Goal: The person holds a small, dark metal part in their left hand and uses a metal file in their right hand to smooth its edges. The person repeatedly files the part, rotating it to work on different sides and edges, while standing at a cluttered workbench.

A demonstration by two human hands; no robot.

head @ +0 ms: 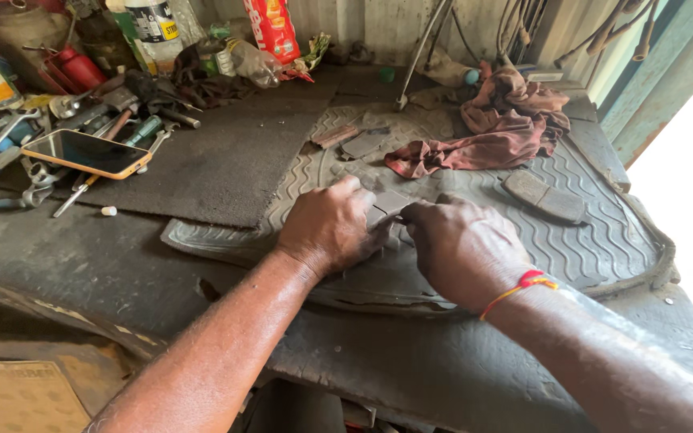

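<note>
We see both hands pressed together over a small grey pad lying on the ribbed rubber mat at the middle of the bench. The pad is flat, dull grey and roughly rectangular, with a worn, dusty face; only its upper part shows, since the hands cover the rest. It sits between the two hands, near the mat's front half.

Our left hand lies palm down, fingers curled loosely and closed over the pad's left edge, thumb tip reaching toward the other hand. Our right hand is also curled, knuckles up, its fingertips pinched at the pad's right side; whether something thin is held between them we cannot tell. A red and orange thread circles the right wrist.

Further back on the mat rests a second, darker pad, longer and lying flat, well apart from the hands. Behind it a crumpled reddish rag is heaped, and beside that lie a few flat grey plates.

To the left a phone with an orange edge lies screen up on a dark felt sheet, near a jumble of tools: spanners, screwdrivers and a hammer. Bottles and a red packet stand against the back wall
</note>
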